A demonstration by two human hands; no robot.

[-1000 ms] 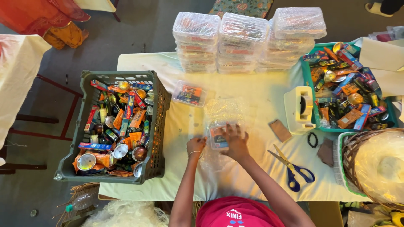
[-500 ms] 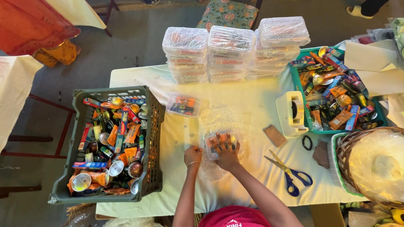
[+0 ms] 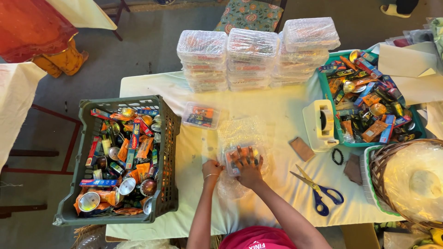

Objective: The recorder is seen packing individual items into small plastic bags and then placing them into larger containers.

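A small clear plastic box [image 3: 240, 157] filled with colourful small items lies on a sheet of clear wrap [image 3: 240, 133] on the white table [image 3: 281, 115]. My right hand [image 3: 250, 169] rests flat on top of the box, fingers spread. My left hand [image 3: 212, 168] is just left of the box, fingers curled on the edge of the wrap. A second filled clear box [image 3: 200, 115] sits unwrapped farther back to the left.
Three stacks of wrapped boxes [image 3: 256, 53] stand at the back. A dark green crate [image 3: 127, 157] of packets and tins is at the left, a teal tray [image 3: 369, 97] of goods at the right. Tape dispenser [image 3: 320, 124], blue-handled scissors [image 3: 318, 191] and a wicker basket [image 3: 406, 180] lie right of my hands.
The view has shifted slightly. My right hand has moved from gripping the box's side to lying flat on its top; my left hand stays beside it on the wrap.
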